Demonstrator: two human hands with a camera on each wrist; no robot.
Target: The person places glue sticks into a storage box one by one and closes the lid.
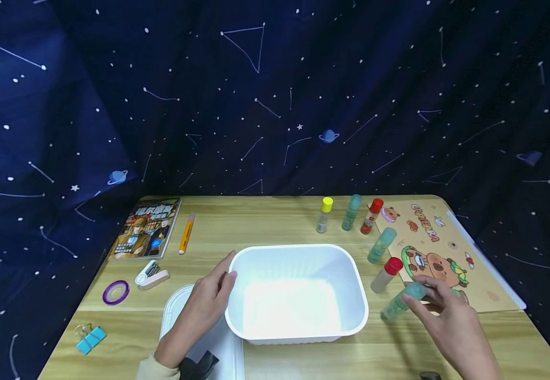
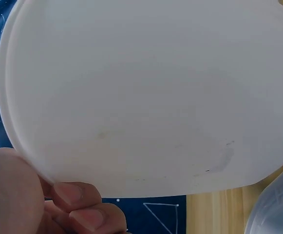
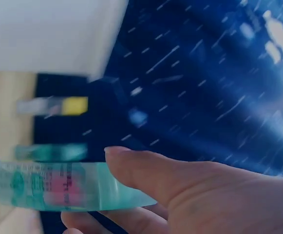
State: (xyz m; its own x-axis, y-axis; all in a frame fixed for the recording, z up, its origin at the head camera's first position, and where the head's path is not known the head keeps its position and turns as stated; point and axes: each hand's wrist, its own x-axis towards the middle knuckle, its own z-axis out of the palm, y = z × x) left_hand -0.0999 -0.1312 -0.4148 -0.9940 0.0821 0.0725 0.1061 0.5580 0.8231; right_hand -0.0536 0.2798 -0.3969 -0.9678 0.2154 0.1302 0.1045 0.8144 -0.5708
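Observation:
A white plastic tub (image 1: 299,338) stands in the middle of the table, its inside bare. My left hand (image 1: 208,298) grips the tub's left rim; in the left wrist view its thumb and curled fingers (image 2: 90,219) hold the edge of the tub wall (image 2: 146,97). At the right, my right hand (image 1: 451,316) pinches the teal cap of a slim clear-green bottle (image 1: 398,303). The right wrist view shows the thumb over this bottle (image 3: 48,185) and fingers beneath. Whether its base touches the table I cannot tell.
Behind that bottle stand more slim bottles: red-capped (image 1: 386,274), teal (image 1: 381,245), another red (image 1: 372,216) and yellow-capped (image 1: 324,215). A capybara folder (image 1: 484,285) lies right. Leftward are a white lid (image 1: 227,348), stapler (image 1: 151,275), purple ring (image 1: 115,292), blue binder clip (image 1: 91,339), orange cutter (image 1: 187,234) and book (image 1: 147,229).

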